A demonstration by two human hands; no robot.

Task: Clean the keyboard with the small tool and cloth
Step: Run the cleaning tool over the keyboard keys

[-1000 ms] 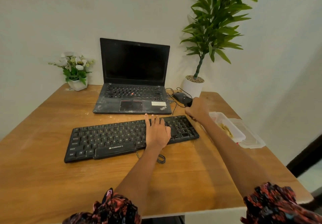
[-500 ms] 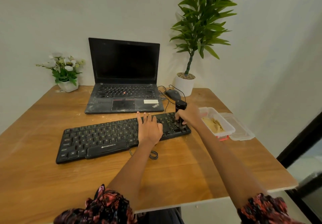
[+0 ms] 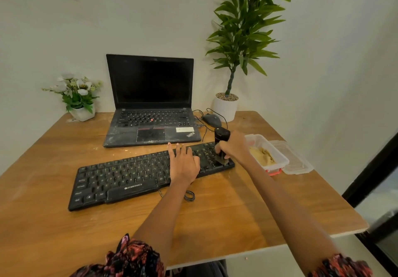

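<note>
A black keyboard [image 3: 129, 177] lies at a slant across the wooden table [image 3: 226, 216]. My left hand [image 3: 184, 164] rests flat on its right half, fingers straight. My right hand [image 3: 233, 147] grips a small black tool [image 3: 221, 135] held upright, its lower brush end touching the keys at the keyboard's right end. A yellowish cloth [image 3: 261, 155] lies inside a clear plastic container [image 3: 280, 160] just right of the keyboard.
A dusty open laptop [image 3: 150, 130] stands behind the keyboard, with a mouse [image 3: 212, 119] and cables to its right. A tall potted plant [image 3: 226, 106] and a small flower pot [image 3: 80, 113] sit at the wall. The container's lid [image 3: 298, 164] lies near the table's right edge.
My right hand picked up the black tool from near the mouse and brought it down onto the keyboard's right end. My left hand stayed flat on the keys.
</note>
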